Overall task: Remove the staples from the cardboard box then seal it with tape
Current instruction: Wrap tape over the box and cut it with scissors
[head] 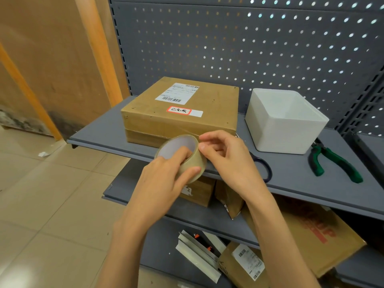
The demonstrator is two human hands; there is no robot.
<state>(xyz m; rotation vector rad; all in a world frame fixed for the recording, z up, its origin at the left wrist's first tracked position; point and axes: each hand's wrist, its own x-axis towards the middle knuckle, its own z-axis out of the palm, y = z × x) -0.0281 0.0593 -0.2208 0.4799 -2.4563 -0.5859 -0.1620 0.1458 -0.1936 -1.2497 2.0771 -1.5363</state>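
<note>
A flat brown cardboard box (187, 109) with a white shipping label and a red-edged sticker lies on the grey shelf (99, 134). In front of it my left hand (164, 183) grips a roll of brownish clear tape (187, 161), fingers through its core and thumb on the outside. My right hand (226, 154) pinches at the roll's edge on the right side. A thin strip of tape seems to run from the roll to the box's front face.
A white square tub (286, 121) stands right of the box. Green-handled pliers (334, 163) lie at the far right, and dark scissors (264, 165) peek out behind my right wrist. A grey pegboard backs the shelf. Lower shelves hold more cardboard parcels.
</note>
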